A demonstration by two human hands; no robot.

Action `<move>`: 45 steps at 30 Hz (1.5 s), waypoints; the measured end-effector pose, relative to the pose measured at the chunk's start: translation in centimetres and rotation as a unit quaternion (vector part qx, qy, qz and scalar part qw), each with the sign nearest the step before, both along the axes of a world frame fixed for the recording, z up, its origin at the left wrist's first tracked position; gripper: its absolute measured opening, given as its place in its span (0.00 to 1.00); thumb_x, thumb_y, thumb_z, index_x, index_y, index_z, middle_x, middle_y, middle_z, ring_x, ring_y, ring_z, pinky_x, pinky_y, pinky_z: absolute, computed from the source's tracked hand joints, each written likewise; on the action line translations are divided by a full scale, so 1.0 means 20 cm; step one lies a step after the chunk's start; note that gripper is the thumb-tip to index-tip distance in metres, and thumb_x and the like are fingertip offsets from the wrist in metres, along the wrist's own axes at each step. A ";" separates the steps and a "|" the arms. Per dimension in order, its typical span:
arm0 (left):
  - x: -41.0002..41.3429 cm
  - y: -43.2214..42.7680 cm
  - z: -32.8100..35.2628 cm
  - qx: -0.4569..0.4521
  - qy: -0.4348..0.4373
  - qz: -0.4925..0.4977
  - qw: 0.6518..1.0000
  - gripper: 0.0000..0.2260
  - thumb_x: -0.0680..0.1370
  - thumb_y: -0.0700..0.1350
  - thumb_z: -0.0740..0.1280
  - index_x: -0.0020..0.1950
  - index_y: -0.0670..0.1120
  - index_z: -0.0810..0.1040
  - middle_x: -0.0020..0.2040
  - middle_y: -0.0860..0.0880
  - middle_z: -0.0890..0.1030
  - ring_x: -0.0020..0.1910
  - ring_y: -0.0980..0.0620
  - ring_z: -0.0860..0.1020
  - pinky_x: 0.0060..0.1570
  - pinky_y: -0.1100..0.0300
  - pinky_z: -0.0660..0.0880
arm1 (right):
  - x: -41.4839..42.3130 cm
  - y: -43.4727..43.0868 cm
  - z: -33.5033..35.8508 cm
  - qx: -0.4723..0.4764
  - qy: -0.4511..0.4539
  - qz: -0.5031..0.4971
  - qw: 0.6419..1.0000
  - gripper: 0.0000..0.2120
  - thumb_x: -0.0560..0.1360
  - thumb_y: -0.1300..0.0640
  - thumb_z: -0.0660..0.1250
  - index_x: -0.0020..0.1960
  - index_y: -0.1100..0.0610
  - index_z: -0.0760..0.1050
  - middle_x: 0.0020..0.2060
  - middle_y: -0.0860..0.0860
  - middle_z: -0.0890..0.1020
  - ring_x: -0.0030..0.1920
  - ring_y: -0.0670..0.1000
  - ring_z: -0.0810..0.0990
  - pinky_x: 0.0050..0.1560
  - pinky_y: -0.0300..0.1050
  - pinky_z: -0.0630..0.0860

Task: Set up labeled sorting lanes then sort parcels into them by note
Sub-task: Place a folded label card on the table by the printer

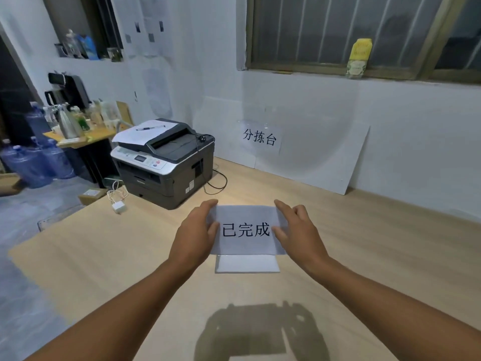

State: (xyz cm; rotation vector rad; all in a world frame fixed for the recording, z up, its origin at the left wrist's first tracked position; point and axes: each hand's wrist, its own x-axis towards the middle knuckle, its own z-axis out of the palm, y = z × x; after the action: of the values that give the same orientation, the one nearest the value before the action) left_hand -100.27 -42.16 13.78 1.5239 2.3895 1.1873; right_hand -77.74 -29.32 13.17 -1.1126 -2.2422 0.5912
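- The label (246, 230), a folded paper sheet printed 已完成, stands at frame centre on the surface (104, 256), with its lower flap lying flat.
- It looks light, limp and easily creased, so it is best held gently by the side edges.
- The left hand (195, 230) and right hand (302, 230) each pinch one side edge, thumb in front.
- A printer (164, 162) sits at upper left, and a wall sign (260, 138) is above the label.
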 end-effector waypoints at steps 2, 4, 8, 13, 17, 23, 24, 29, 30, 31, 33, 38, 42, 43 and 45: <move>-0.14 0.14 -0.03 -0.009 0.000 -0.015 1.000 0.21 0.81 0.45 0.68 0.72 0.56 0.69 0.65 0.53 0.78 0.55 0.58 0.73 0.50 0.58 0.72 | -0.12 0.10 -0.05 -0.006 -0.004 -0.016 1.000 0.29 0.81 0.52 0.67 0.78 0.41 0.62 0.54 0.44 0.66 0.49 0.47 0.74 0.47 0.44 0.74; -0.25 0.28 -0.06 -0.015 -0.002 -0.030 0.999 0.20 0.81 0.45 0.67 0.71 0.56 0.69 0.64 0.54 0.78 0.55 0.57 0.74 0.50 0.57 0.74 | -0.23 0.20 -0.07 -0.010 -0.008 -0.035 0.999 0.29 0.80 0.53 0.68 0.78 0.41 0.63 0.55 0.45 0.66 0.50 0.48 0.75 0.49 0.47 0.77; -0.44 0.55 -0.14 -0.027 -0.005 -0.059 0.998 0.18 0.81 0.45 0.66 0.69 0.57 0.69 0.63 0.54 0.78 0.54 0.57 0.74 0.48 0.58 0.72 | -0.41 0.38 -0.12 -0.014 -0.023 -0.070 0.997 0.28 0.80 0.55 0.67 0.78 0.43 0.64 0.56 0.46 0.66 0.55 0.52 0.74 0.52 0.50 0.77; -0.72 0.98 -0.33 -0.039 -0.017 -0.093 0.995 0.19 0.81 0.44 0.66 0.70 0.58 0.68 0.64 0.55 0.77 0.58 0.54 0.75 0.52 0.54 0.76 | -0.66 0.67 -0.30 -0.035 -0.017 -0.117 0.992 0.30 0.81 0.57 0.66 0.79 0.44 0.61 0.56 0.46 0.67 0.56 0.50 0.74 0.53 0.46 0.75; -0.94 1.37 -0.52 -0.041 -0.027 -0.142 0.989 0.19 0.81 0.44 0.66 0.65 0.62 0.66 0.56 0.58 0.76 0.50 0.56 0.74 0.41 0.60 0.71 | -0.87 0.92 -0.49 -0.061 -0.013 -0.172 0.983 0.31 0.81 0.57 0.65 0.80 0.44 0.59 0.57 0.44 0.65 0.58 0.50 0.73 0.57 0.47 0.77; -1.18 1.83 -0.83 -0.065 -0.057 -0.159 0.983 0.18 0.82 0.43 0.64 0.68 0.60 0.65 0.64 0.53 0.74 0.52 0.57 0.70 0.48 0.58 0.69 | -1.17 1.32 -0.74 -0.084 -0.002 -0.237 0.968 0.26 0.80 0.62 0.64 0.75 0.46 0.66 0.58 0.45 0.66 0.59 0.53 0.72 0.58 0.50 0.76; -1.22 1.89 -0.88 -0.064 -0.062 -0.161 0.983 0.18 0.82 0.43 0.64 0.68 0.59 0.65 0.64 0.52 0.74 0.52 0.57 0.70 0.48 0.58 0.68 | -1.21 1.38 -0.79 -0.080 -0.002 -0.240 0.968 0.25 0.80 0.62 0.64 0.74 0.46 0.66 0.57 0.45 0.65 0.59 0.53 0.72 0.57 0.49 0.76; -1.35 2.15 -1.10 -0.063 -0.085 -0.173 0.979 0.18 0.82 0.42 0.64 0.67 0.58 0.65 0.62 0.51 0.73 0.50 0.57 0.69 0.49 0.59 0.67 | -1.35 1.61 -0.99 -0.064 -0.017 -0.245 0.967 0.25 0.81 0.63 0.64 0.76 0.49 0.67 0.58 0.47 0.66 0.59 0.54 0.71 0.57 0.48 0.73; -1.36 2.19 -1.14 -0.061 -0.088 -0.176 0.979 0.18 0.82 0.42 0.64 0.67 0.58 0.66 0.61 0.51 0.73 0.49 0.57 0.69 0.49 0.60 0.67 | -1.36 1.64 -1.02 -0.065 -0.018 -0.250 0.966 0.25 0.81 0.62 0.64 0.76 0.49 0.67 0.59 0.48 0.67 0.59 0.54 0.71 0.57 0.48 0.73; -1.37 2.22 -1.17 -0.059 -0.088 -0.181 0.978 0.18 0.82 0.41 0.64 0.67 0.57 0.66 0.60 0.51 0.73 0.48 0.58 0.68 0.48 0.60 0.66 | -1.37 1.67 -1.06 -0.064 -0.020 -0.255 0.965 0.26 0.81 0.62 0.64 0.77 0.50 0.66 0.60 0.50 0.67 0.58 0.54 0.72 0.57 0.48 0.73; -1.38 2.28 -1.24 -0.062 -0.087 -0.192 0.976 0.17 0.81 0.41 0.64 0.67 0.57 0.67 0.59 0.52 0.73 0.48 0.59 0.68 0.47 0.60 0.65 | -1.37 1.70 -1.13 -0.059 -0.030 -0.261 0.963 0.26 0.81 0.61 0.65 0.77 0.51 0.66 0.61 0.51 0.68 0.58 0.55 0.72 0.57 0.48 0.73; -1.37 2.31 -1.35 -0.079 -0.080 -0.222 0.968 0.17 0.82 0.43 0.63 0.68 0.57 0.67 0.59 0.54 0.72 0.49 0.58 0.68 0.49 0.60 0.64 | -1.34 1.69 -1.27 -0.063 -0.038 -0.281 0.957 0.25 0.81 0.61 0.64 0.77 0.50 0.67 0.62 0.51 0.68 0.58 0.55 0.72 0.56 0.49 0.73; -1.36 2.34 -1.38 -0.075 -0.089 -0.220 0.969 0.18 0.82 0.43 0.62 0.70 0.58 0.67 0.60 0.53 0.73 0.48 0.60 0.67 0.50 0.61 0.64 | -1.33 1.71 -1.31 -0.083 -0.031 -0.293 0.952 0.25 0.82 0.60 0.64 0.77 0.51 0.67 0.63 0.52 0.68 0.59 0.55 0.72 0.59 0.49 0.73; -1.36 2.34 -1.38 -0.075 -0.089 -0.220 0.969 0.18 0.82 0.43 0.62 0.71 0.57 0.67 0.60 0.52 0.73 0.49 0.60 0.67 0.50 0.62 0.64 | -1.34 1.71 -1.30 -0.085 -0.031 -0.292 0.952 0.25 0.81 0.60 0.64 0.77 0.50 0.66 0.63 0.52 0.68 0.59 0.54 0.72 0.59 0.49 0.73; -1.37 2.34 -1.36 -0.082 -0.088 -0.225 0.967 0.21 0.82 0.42 0.63 0.74 0.56 0.66 0.61 0.52 0.73 0.50 0.60 0.68 0.51 0.63 0.64 | -1.34 1.71 -1.28 -0.092 -0.033 -0.289 0.952 0.27 0.81 0.59 0.65 0.79 0.48 0.64 0.64 0.51 0.68 0.59 0.53 0.72 0.59 0.50 0.75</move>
State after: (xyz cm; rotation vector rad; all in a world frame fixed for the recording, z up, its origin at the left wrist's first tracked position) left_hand -127.66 4.57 -13.47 1.6997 1.8392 0.9502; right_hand -104.57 4.91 -12.52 -1.8093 -1.7988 0.5199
